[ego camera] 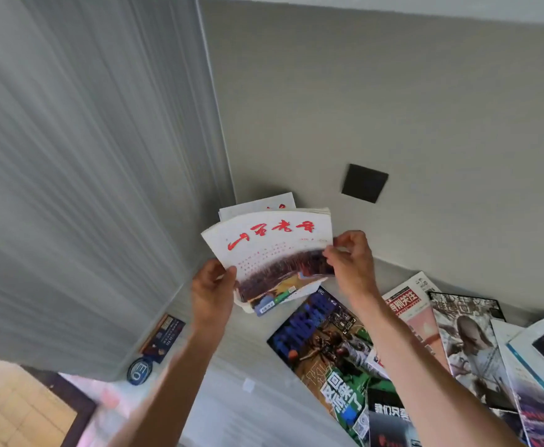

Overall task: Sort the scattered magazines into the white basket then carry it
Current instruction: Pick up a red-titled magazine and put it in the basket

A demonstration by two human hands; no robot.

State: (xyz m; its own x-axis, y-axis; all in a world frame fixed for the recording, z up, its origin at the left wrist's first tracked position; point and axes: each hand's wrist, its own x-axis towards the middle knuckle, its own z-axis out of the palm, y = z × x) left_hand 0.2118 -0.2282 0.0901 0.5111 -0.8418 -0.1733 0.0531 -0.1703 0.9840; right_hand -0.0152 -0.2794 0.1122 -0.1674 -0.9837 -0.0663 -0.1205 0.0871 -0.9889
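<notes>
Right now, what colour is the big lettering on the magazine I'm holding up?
Red, brush-style lettering on the white top of the magazine; seen in the head view.

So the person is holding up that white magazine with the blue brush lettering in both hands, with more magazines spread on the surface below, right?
Nearly. The lettering on the white magazine is red, not blue, as the head view shows. The rest holds: the left hand and the right hand both grip it by its edges, and more magazines lie spread on the surface below.
</notes>
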